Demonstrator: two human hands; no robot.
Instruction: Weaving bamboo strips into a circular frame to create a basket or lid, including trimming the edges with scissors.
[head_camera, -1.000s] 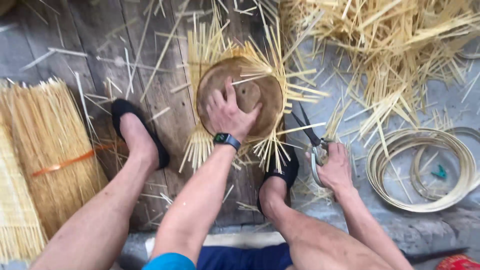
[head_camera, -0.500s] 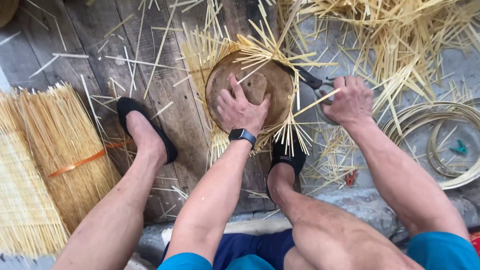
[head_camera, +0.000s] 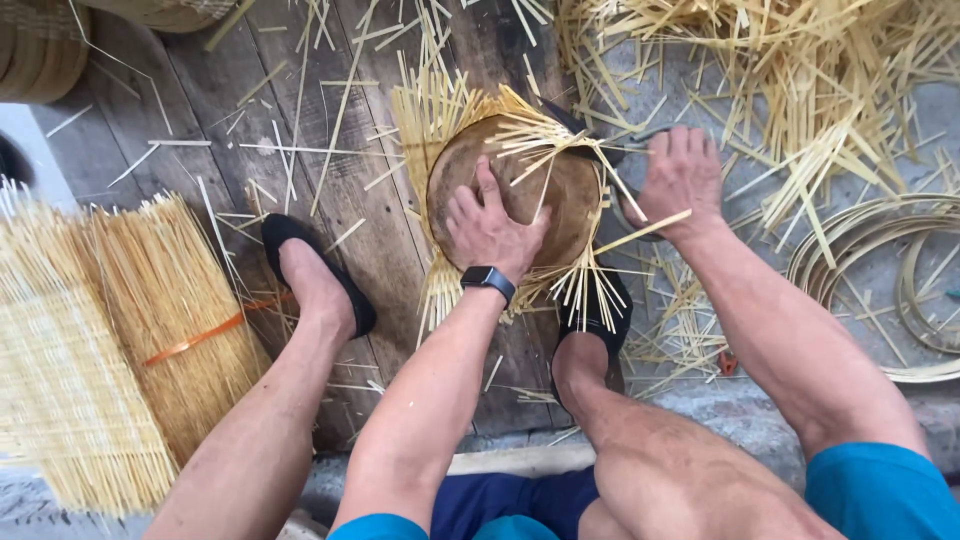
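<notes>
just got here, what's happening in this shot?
A seated person is working bamboo strips around a round wooden mould on a plank floor. The left hand presses flat on top of the mould; the right hand grips dark shears at its rim, among the splayed strips. Bundled strips lie on the person's left, coiled hoops on the right.

The light is soft and even, like daylight on a cloudy day. No strong glare shows anywhere. Shadows are faint and small, darkest under the left hand and beside the black shoes. The pale straw bundle at the left edge looks very bright and a little blurry. The middle is quite sharp. Things near the edges look stretched and bent outward.
</notes>
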